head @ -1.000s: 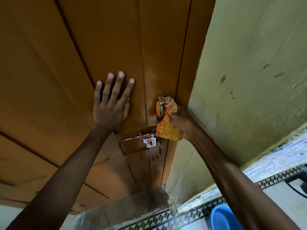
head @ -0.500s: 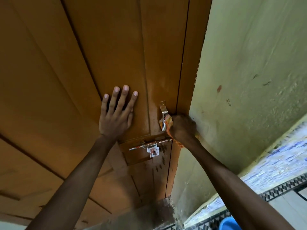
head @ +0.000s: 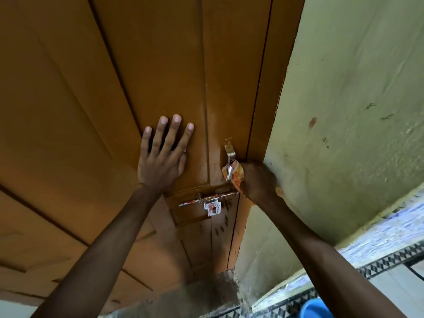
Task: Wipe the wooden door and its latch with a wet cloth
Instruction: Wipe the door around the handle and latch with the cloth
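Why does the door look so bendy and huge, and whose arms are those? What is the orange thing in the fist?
The picture comes from a wide camera worn on a person's head, looking forward and down, so the arms are that person's own and straight lines look bent. The brown door fills most of the view, with a pale green wall beside it. The left hand lies flat on the door, fingers spread. The right hand is closed on an orange cloth and presses it against a shiny metal handle at the door's edge. Just below sits the latch, a sliding metal bolt. A blue tub peeks in on the floor.
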{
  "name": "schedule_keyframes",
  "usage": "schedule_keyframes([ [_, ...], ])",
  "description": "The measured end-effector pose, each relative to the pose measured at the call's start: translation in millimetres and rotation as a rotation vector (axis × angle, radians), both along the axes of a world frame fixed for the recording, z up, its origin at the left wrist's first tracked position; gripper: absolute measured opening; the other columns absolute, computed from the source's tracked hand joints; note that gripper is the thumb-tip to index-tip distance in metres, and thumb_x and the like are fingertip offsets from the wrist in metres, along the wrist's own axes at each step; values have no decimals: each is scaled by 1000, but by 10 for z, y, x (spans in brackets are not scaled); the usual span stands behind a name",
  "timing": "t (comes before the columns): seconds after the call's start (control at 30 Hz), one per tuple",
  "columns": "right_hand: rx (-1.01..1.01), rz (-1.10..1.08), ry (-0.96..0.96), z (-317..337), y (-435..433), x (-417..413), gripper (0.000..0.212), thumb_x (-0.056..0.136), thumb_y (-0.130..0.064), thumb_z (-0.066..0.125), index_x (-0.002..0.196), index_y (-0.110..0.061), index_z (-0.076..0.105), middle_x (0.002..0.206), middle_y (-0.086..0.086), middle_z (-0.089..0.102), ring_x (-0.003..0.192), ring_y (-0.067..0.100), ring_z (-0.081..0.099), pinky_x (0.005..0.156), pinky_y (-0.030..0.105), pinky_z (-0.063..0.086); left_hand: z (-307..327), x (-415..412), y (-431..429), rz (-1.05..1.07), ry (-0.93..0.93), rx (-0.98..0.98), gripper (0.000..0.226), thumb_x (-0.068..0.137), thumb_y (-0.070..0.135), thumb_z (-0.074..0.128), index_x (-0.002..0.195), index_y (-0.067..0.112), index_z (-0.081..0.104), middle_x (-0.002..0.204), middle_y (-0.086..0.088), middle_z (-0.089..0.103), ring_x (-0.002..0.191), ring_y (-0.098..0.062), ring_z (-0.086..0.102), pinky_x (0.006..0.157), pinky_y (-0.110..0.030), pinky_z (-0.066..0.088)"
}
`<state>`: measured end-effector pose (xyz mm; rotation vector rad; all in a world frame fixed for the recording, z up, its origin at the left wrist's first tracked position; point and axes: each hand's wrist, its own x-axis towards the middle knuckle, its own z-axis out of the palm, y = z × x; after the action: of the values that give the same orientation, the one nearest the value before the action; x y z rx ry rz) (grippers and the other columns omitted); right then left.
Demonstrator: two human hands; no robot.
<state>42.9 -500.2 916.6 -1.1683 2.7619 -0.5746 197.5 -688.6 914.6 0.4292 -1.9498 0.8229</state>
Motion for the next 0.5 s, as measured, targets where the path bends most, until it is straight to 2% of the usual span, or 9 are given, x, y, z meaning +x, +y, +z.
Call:
schedule_keyframes([
  [0.07,99,-10,232,73,-9,-9,27,87,-33,68,112,-21,67,114,4,69,108,28,62,92,41,49,21,-15,-26,4,-6,0,63,99,34,50,158,24,31,169,-6,5,155,-26,5,123,-49,15],
  [0.1,63,-16,161,91,-16,-46,26,88,-33,67,110,-20,68,112,5,69,106,28,62,91,42,49,19,-24,-36,10,-9,1,63,99,34,50,158,24,30,169,-6,4,155,-26,5,123,-49,15],
  [0.13,-58,-33,-52,117,-13,-84,26,91,-35,63,109,-17,69,109,6,70,102,28,63,90,40,49,14,-32,-40,14,-9,-1,63,100,34,49,158,23,30,169,-6,4,155,-26,5,123,-49,15],
  [0.2,-384,-60,-813,167,-1,-97,39,95,-46,53,110,-14,71,104,8,72,98,29,67,90,39,53,0,-42,-38,10,-10,1,63,100,34,49,158,23,30,168,-7,6,155,-26,6,122,-49,16],
  [0.23,-480,-51,-1019,114,-4,-92,43,95,-49,51,111,-14,71,104,8,73,100,31,68,91,40,54,-10,-36,-36,7,-7,0,63,100,34,49,158,23,30,168,-7,7,155,-26,6,122,-49,16],
  [0.27,-498,-22,-1061,77,-13,-76,43,95,-47,51,112,-13,71,105,8,73,103,32,68,93,42,54,-16,-29,-35,5,-3,-8,63,99,34,49,158,23,30,168,-7,7,155,-26,7,122,-49,16],
  [0.3,-445,5,-951,44,-26,-56,37,96,-41,52,112,-13,70,105,6,72,105,32,67,94,40,53,-19,-23,-31,6,-2,-15,63,99,34,49,158,23,30,168,-7,7,155,-26,7,122,-49,16],
  [0.43,16,13,-53,-43,-24,-7,29,91,-36,63,115,-20,67,111,5,70,110,28,63,94,40,47,2,15,-21,5,0,-14,62,100,34,48,158,24,31,168,-7,7,155,-26,7,123,-49,16],
  [0.5,69,-73,131,-4,-27,34,27,87,-37,66,111,-23,69,112,3,69,109,26,61,91,39,48,14,15,-26,11,-11,-3,62,100,33,48,158,23,30,169,-7,6,155,-26,6,123,-49,15],
])
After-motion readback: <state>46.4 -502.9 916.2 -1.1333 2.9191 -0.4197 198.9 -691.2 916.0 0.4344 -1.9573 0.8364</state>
